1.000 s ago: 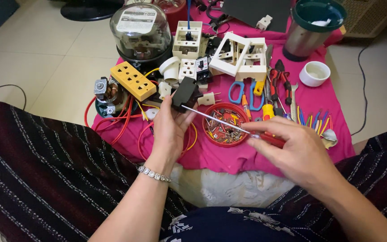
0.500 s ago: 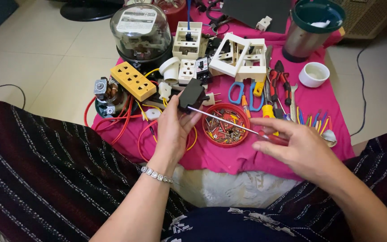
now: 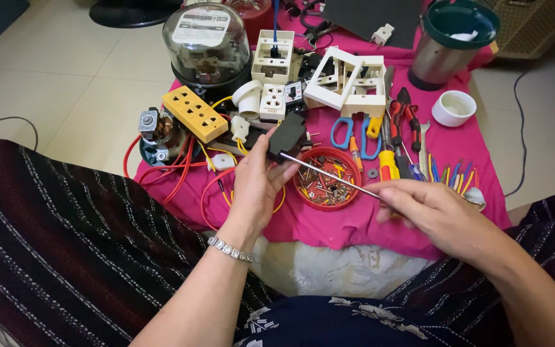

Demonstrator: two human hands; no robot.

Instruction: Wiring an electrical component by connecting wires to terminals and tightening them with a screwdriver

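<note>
Black plastic block [image 3: 288, 135], small and boxy, is pinched in the left hand [image 3: 256, 186], thumb and fingertips closed round its lower edge, held up just above the near-left rim of the red bowl [image 3: 327, 180]; its broad face tilts up and toward the right; meeting it is the screwdriver [image 3: 329, 175], a thin metal shaft whose long axis runs on a diagonal, tip up-left against the block's lower right corner, handle end down-right; that shaft passes straight over the red bowl, clear of the screws inside it; the right hand [image 3: 435, 209] grips the handle end, fingers curled tight round it so the handle itself is hidden, just right of the bowl; a silver bracelet [image 3: 229, 249] sits on the left wrist, nearer than the bowl.

Outward from the bowl now; it rests on a pink cloth [image 3: 348, 225]; right beside it on the right, a yellow-handled screwdriver [image 3: 388, 166] and a fan of coloured small drivers [image 3: 451, 177]; behind it, blue-handled scissors [image 3: 348, 132] and red pliers [image 3: 406, 119]; further back, white socket frames [image 3: 348, 80]; to the bowl's left, loops of red wire [image 3: 175, 173] and a yellow socket strip [image 3: 194, 113]; far back left, a glass-domed electricity meter [image 3: 207, 42]; far back right, a steel cup with a green lid [image 3: 451, 38] and a small white cup [image 3: 453, 107].
</note>
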